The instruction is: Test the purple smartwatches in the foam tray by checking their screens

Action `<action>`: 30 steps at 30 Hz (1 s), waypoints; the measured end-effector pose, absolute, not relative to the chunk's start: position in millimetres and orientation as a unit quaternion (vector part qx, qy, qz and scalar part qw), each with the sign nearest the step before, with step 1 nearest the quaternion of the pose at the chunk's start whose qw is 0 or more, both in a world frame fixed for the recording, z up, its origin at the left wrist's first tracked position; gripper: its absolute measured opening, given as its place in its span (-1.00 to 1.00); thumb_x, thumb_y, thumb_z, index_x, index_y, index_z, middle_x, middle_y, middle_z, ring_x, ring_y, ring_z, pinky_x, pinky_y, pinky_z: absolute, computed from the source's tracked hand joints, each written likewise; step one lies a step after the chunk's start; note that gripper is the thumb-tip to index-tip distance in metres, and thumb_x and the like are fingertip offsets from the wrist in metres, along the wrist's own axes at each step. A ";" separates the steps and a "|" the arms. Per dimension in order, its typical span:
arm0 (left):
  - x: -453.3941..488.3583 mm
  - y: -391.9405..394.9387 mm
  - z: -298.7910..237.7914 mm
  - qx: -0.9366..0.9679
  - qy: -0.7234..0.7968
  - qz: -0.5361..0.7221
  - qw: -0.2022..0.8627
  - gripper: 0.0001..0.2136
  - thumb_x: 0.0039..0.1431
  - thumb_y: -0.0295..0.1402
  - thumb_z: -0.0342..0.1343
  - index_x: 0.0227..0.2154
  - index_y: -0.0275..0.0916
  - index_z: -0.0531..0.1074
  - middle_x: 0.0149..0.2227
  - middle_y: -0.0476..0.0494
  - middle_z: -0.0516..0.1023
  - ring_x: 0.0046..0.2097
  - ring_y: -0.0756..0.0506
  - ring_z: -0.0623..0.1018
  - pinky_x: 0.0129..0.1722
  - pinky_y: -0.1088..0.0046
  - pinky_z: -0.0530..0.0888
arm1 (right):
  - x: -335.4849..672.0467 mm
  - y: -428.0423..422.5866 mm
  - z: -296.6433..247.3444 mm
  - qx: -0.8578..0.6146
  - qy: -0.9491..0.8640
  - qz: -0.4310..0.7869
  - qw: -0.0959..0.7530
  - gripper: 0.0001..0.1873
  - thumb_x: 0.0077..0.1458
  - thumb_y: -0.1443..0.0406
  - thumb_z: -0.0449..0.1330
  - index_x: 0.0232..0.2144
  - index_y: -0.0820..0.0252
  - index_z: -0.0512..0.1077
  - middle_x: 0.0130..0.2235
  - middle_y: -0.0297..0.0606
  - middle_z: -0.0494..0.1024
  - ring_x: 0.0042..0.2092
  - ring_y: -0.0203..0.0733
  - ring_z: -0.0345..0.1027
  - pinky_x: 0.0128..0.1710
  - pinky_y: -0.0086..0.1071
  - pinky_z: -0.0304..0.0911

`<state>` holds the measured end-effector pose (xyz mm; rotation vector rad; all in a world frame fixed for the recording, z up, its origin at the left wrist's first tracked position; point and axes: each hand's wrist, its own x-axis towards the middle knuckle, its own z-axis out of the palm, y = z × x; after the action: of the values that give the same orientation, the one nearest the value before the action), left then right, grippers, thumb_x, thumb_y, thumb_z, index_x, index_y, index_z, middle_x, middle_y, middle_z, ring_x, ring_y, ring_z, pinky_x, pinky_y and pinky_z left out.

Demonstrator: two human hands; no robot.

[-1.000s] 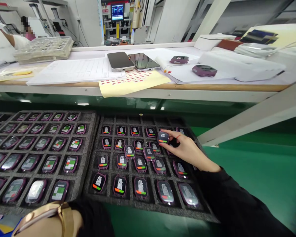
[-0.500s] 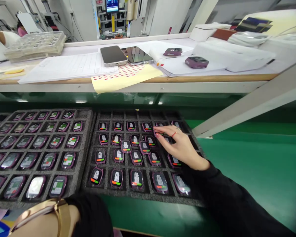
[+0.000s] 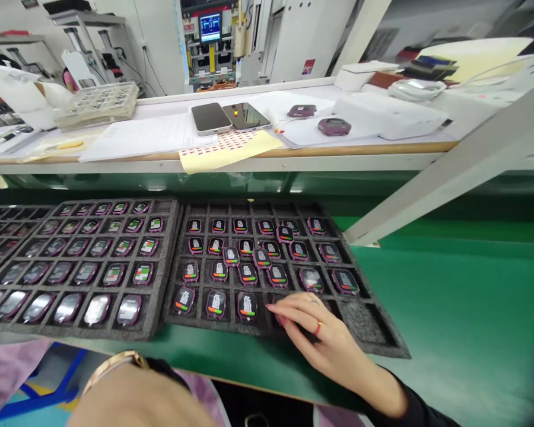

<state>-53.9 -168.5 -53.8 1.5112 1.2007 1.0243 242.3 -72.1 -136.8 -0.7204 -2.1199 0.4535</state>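
Note:
My right hand (image 3: 327, 341) reaches into the front row of a dark foam tray (image 3: 362, 320), thumb and fingers closed on a purple-framed smartwatch that they mostly cover. More smartwatches (image 3: 247, 306) sit in the tray's cells, many with white text and a red-green bar on their screens. Three lie across the dividers, among them one smartwatch (image 3: 285, 233) near the back. My left hand (image 3: 137, 394) is blurred at the bottom edge, a gold band on its wrist; its fingers cannot be made out.
A second foam tray (image 3: 158, 284) of smartwatches adjoins on the left, with another tray beyond. The shelf above holds two phones (image 3: 211, 118), papers, a yellow sticker sheet (image 3: 226, 155) and two purple watches (image 3: 333, 126). A white post (image 3: 427, 172) slants down at right.
My right hand has moved from the tray's back rows to its front row. A smartwatch now lies across a divider where the fingers were. My left hand has shifted right, and the view has moved.

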 end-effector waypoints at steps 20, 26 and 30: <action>-5.0 -148.9 -180.1 0.505 0.758 0.412 0.041 -0.35 0.38 -0.23 -0.01 0.41 -0.24 -0.13 0.27 -0.51 0.20 0.29 -0.38 0.31 0.23 -0.16 0.30 | 220.4 -100.8 -181.0 -0.368 -0.736 0.080 0.562 -0.70 0.29 0.51 0.11 -0.06 0.09 0.48 -0.22 -0.24 0.59 -0.21 -0.07 0.43 -0.16 -0.17 0.33; -1.8 -151.1 -190.6 0.510 0.749 0.422 -0.033 -0.39 0.35 -0.27 0.06 0.36 -0.30 0.01 0.17 -0.47 0.27 0.19 -0.34 0.39 0.19 -0.07 0.35 | 217.0 -110.4 -182.4 -0.357 -0.780 0.106 0.503 -0.65 0.33 0.45 0.05 0.10 0.16 0.41 -0.07 -0.15 0.58 0.00 0.00 0.37 0.02 -0.09 0.27; 1.1 -153.4 -189.2 0.541 0.729 0.411 -0.081 -0.51 0.33 -0.35 0.11 0.26 -0.33 0.20 0.18 -0.46 0.27 0.24 -0.33 0.32 0.21 0.00 0.33 | 213.0 -112.6 -182.1 -0.324 -0.834 0.096 0.437 -0.59 0.35 0.43 0.02 0.20 0.23 0.34 0.03 -0.12 0.55 0.14 0.03 0.29 0.20 -0.02 0.12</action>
<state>1.1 -153.4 -189.2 1.7944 2.4152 1.3636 213.0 -112.6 -182.1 -0.8046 -2.0727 0.2377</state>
